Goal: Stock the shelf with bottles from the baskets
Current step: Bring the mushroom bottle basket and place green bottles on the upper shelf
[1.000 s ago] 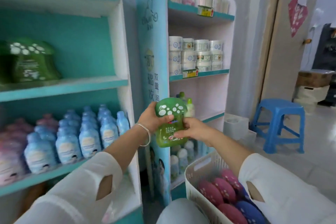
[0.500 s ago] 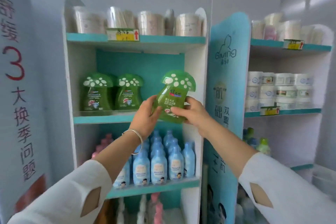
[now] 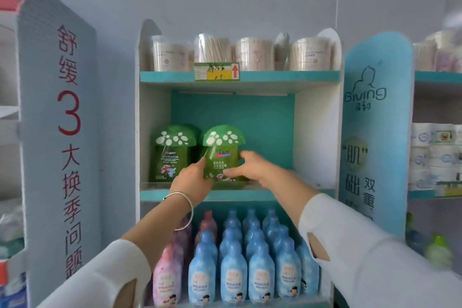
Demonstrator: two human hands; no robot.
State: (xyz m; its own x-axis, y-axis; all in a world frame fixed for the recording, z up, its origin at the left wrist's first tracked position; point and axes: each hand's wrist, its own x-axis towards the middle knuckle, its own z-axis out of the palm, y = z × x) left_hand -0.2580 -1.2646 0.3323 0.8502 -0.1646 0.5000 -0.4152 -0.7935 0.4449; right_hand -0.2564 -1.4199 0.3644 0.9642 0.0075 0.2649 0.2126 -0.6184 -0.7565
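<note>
A green bottle with a mushroom-shaped cap (image 3: 222,155) stands upright on the middle shelf (image 3: 250,195). My left hand (image 3: 192,179) grips its lower left side. My right hand (image 3: 246,166) holds its right side, with the thumb across the label. To its left stands another green mushroom bottle (image 3: 172,155), with more green bottles partly hidden behind both. The right half of this shelf is bare. No basket is in view.
Clear tubs of cotton swabs (image 3: 212,51) line the top shelf behind a price tag (image 3: 217,72). Blue bottles (image 3: 233,277) and pink bottles (image 3: 166,280) fill the lower shelf. A blue side panel (image 3: 375,132) and a grey sign panel (image 3: 60,132) flank the unit.
My view swung left from the basket to the shelf. Both hands carried the green bottle up and left, then set it upright on the middle shelf beside the other green bottle.
</note>
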